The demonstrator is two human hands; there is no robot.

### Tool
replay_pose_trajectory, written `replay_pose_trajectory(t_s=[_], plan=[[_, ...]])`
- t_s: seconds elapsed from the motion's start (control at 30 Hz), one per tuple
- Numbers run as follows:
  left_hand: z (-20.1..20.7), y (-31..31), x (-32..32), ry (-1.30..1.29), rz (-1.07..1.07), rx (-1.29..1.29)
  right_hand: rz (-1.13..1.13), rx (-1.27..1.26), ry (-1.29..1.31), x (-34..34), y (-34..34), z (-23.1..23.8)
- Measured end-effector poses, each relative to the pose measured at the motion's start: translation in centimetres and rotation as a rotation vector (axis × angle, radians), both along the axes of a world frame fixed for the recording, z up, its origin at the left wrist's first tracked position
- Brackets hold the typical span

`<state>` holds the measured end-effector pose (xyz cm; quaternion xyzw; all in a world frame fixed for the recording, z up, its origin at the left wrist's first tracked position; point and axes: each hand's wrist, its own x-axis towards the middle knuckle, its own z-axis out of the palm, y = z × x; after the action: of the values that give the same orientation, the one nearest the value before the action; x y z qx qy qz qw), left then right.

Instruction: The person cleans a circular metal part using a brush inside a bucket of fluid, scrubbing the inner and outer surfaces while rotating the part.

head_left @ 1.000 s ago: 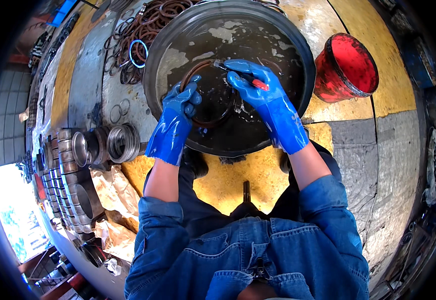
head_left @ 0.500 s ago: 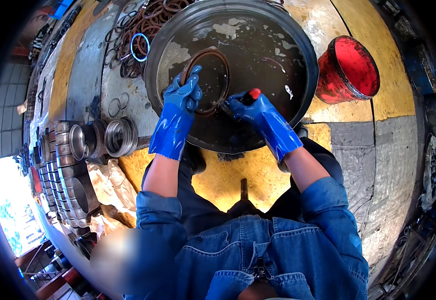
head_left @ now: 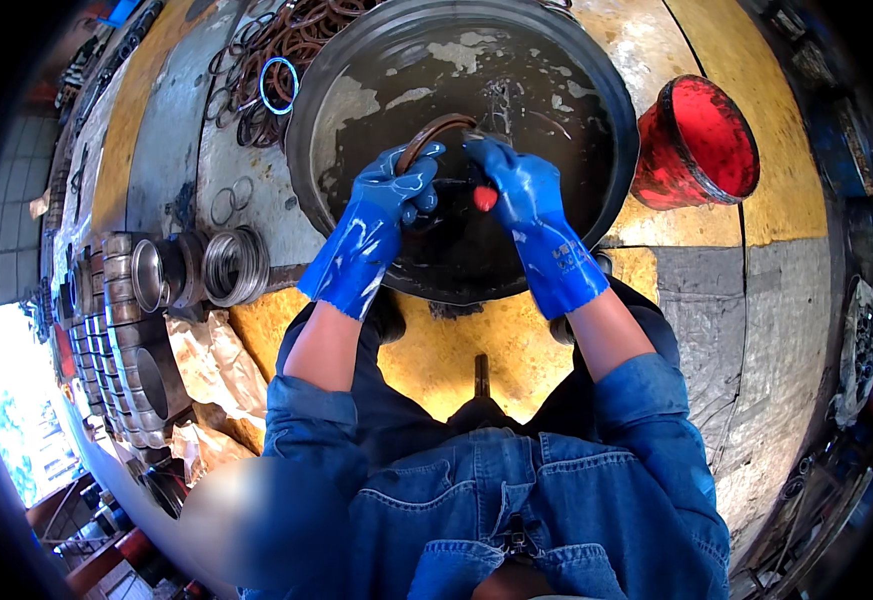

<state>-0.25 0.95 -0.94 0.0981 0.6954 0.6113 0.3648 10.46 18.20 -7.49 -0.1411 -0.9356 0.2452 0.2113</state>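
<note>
Over basin [head_left: 301,150] of liquid [head_left: 381,125], brown ring [head_left: 432,130]

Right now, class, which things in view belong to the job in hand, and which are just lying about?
In the job:
left hand, holding a brown ring
right hand, gripping a red-ended tool
wide basin beneath both

Lying about, untouched:
red bucket
heap of brown rings
thin metal rings
crumpled paper

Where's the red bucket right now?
In the head view, the red bucket is at the upper right, just beside the right rim of the large round tub, beyond the gloved right hand.
</note>
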Motion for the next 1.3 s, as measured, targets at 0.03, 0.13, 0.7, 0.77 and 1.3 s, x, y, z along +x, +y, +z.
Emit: replay_pose_trajectory(t_s=[0.03,0.13,0.7,0.77,1.3], plan=[[0.1,-0.1,0.1,0.014,-0.01,0.014,-0.057,-0.142,-0.057,-0.1,-0.2,-0.2],[-0.1,-0.3,0.2,0.046,-0.032,0.054,-0.189,-0.575,-0.33,-0.9,-0.1,-0.7],[-0.6,-0.2,-0.5,0.065,-0.055,0.035,0.013,-0.08,0.097,0.1,0.5,0.8],[-0.4,-0.2,-0.4,0.069,-0.068,0.048,-0.073,-0.336,-0.041,0.1,0.1,-0.4],[-3.1,-3.2,-4.6,-0.079,0.234,0.479,-0.126,-1.261,-0.266,0.7,0.7,3.2]])
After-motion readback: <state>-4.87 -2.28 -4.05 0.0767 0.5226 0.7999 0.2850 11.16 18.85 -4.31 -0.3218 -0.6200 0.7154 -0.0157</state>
